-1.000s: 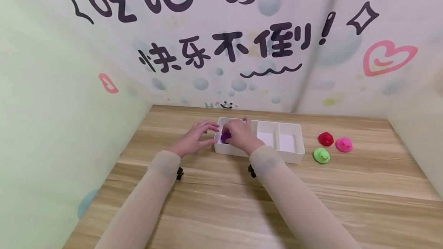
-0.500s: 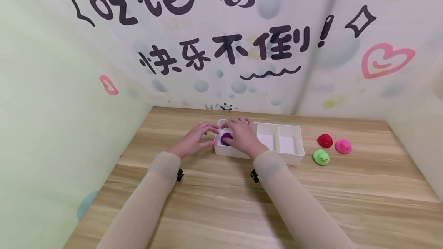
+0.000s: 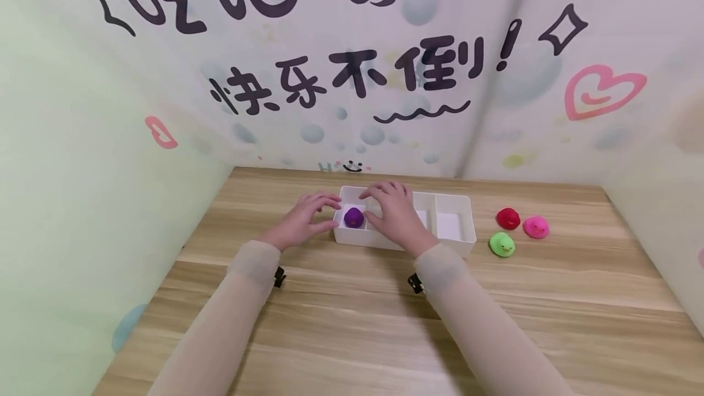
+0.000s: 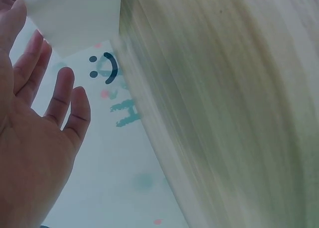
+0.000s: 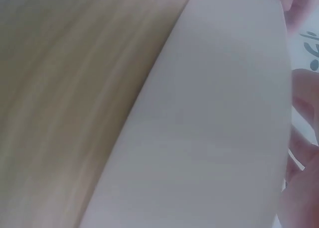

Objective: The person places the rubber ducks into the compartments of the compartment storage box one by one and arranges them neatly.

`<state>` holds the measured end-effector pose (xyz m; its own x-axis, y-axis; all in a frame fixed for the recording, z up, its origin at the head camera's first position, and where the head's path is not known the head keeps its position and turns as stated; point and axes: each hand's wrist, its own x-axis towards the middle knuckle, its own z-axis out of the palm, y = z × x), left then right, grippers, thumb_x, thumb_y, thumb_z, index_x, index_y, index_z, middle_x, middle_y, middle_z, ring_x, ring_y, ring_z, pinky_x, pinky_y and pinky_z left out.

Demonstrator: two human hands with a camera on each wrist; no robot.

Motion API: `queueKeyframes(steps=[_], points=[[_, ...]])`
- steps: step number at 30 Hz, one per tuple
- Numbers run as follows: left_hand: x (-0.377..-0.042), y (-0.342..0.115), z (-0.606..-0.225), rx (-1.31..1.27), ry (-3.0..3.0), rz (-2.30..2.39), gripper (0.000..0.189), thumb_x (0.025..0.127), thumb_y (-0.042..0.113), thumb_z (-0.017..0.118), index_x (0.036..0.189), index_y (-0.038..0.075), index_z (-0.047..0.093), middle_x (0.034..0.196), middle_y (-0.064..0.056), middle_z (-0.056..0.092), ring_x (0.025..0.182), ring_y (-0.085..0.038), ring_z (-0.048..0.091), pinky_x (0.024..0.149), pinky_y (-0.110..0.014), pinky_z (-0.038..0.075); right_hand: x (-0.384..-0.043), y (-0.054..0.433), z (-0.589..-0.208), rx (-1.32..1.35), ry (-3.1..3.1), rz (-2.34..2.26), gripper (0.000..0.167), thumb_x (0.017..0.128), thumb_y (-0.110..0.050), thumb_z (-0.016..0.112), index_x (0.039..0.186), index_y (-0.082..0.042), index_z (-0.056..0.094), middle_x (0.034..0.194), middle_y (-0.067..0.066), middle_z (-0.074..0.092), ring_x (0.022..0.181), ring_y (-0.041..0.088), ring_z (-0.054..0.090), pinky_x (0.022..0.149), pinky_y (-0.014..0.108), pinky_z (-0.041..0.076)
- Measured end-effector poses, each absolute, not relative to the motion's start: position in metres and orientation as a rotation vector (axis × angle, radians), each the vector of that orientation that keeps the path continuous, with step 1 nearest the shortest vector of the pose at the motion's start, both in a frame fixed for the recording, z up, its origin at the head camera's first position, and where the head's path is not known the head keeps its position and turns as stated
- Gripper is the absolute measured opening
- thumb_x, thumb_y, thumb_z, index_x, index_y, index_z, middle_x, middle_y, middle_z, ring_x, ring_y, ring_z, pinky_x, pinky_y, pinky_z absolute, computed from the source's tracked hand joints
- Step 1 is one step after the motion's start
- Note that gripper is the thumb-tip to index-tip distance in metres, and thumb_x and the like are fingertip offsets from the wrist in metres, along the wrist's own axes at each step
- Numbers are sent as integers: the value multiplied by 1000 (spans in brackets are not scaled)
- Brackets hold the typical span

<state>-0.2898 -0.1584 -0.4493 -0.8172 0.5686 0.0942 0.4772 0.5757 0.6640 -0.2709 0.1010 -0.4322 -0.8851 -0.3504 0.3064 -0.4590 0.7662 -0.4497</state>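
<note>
A purple rubber duck [image 3: 354, 217] sits in the leftmost compartment of a white divided box [image 3: 379, 239]. My left hand [image 3: 299, 220] is at the box's left end, thumb and fingertips right at the rim. The left wrist view has its fingers loosely bent beside the white box wall [image 4: 79, 19]. Over the middle of the box hovers my right hand [image 3: 397, 216], thumb and fingers spread with nothing between them. In the right wrist view the box's long side [image 5: 209, 113] hides part of that hand [image 5: 303, 188].
Red [image 3: 508, 219], pink [image 3: 536, 227] and green [image 3: 502, 244] rubber ducks lie on the wooden table [image 3: 352, 322] to the right of the box. A printed wall cloth [image 3: 308, 157] rises behind the table's back edge.
My right hand has let go of the purple duck in the left compartment and moved up and right, its fingers spreading. My left hand stays by the box's left end.
</note>
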Motion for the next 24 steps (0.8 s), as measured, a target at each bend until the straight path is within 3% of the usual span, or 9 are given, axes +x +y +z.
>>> queueKeyframes(steps=[24], points=[[-290,-159,-446,891,2675,1035,41,96,25,74,132,8,63,155,-3,50,136,-31,43,111,-54,45,-250,163,-433,575,-2647,682,26,90,-14,79,115,-14,72,127,8,66,125,34,56,111,60,26]])
